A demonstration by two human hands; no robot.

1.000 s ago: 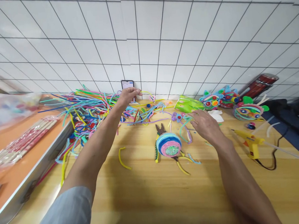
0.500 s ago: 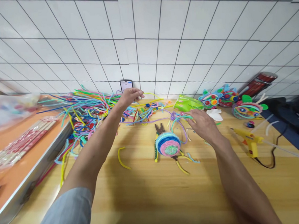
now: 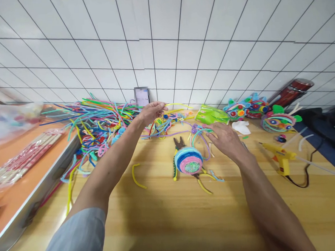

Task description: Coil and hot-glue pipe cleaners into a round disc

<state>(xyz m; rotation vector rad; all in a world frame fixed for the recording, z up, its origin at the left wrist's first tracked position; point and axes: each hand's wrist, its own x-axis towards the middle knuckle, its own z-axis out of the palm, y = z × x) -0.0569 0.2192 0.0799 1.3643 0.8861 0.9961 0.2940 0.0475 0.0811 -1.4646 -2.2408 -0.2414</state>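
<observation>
My left hand (image 3: 152, 112) is closed in a pinch near the wall, and a thin yellow pipe cleaner (image 3: 180, 105) runs right from its fingertips. My right hand (image 3: 224, 138) rests palm down on the table, its fingers stretched toward bent teal and purple pipe cleaners (image 3: 200, 134). Whether it touches them is hard to tell. Between my arms sits a round coiled piece (image 3: 189, 161) in blue, pink and green. Pliers with green and yellow handles (image 3: 175, 166) lie partly beneath it. A short curved yellow pipe cleaner (image 3: 135, 176) lies left of them.
A heap of mixed pipe cleaners (image 3: 99, 131) spreads at left. At the back are a phone (image 3: 142, 96) and a green packet (image 3: 210, 114). Several colourful animal-face crafts (image 3: 279, 119), a yellow glue gun (image 3: 281, 158) and a red flask (image 3: 293, 91) are at right.
My left hand has shifted slightly right and down, and the yellow pipe cleaner has moved right with it. The right hand has barely moved.
</observation>
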